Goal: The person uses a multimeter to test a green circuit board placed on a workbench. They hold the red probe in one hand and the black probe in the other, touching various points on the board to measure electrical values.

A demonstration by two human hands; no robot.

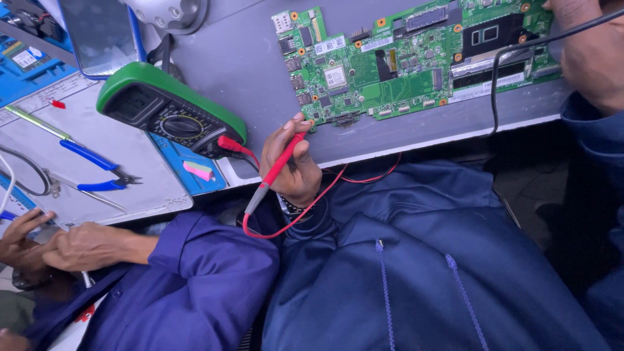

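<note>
A grey worktop (260, 58) fills the upper part of the view, running away from the fingers of both hands. On it, just beyond the left hand's fingertips, lies a large green circuit board (416, 58), flat, with its near edge close to the table's edge. A dark blue jacket (416, 260) covers the lower part of the view, below the wrists.

To the left of the left hand's fingers, near but apart, a green-cased multimeter (170, 109) lies tilted on a blue mat (188, 162), its dial facing up. A red lead (292, 214) loops from the meter, under the hand, and back up to the probe.

The left hand (292, 166) is curled shut around a red test probe (276, 170); thumb and forefinger pinch the shaft, and its tip points toward the board's near edge by a corner connector. Whether the tip touches the board cannot be told.

The right hand (588, 52) sits at the upper right, resting on the far right end of the board. A black cable (513, 55) runs past its fingers and down over the board, but the fingers are cut off by the frame, so their spread and grip cannot be told.

Further left of the meter, blue-handled pliers (97, 170) and a small pink block (197, 170) lie on the mats. At the lower left, another person's hands (58, 244) are clasped together, well apart from the probe.
</note>
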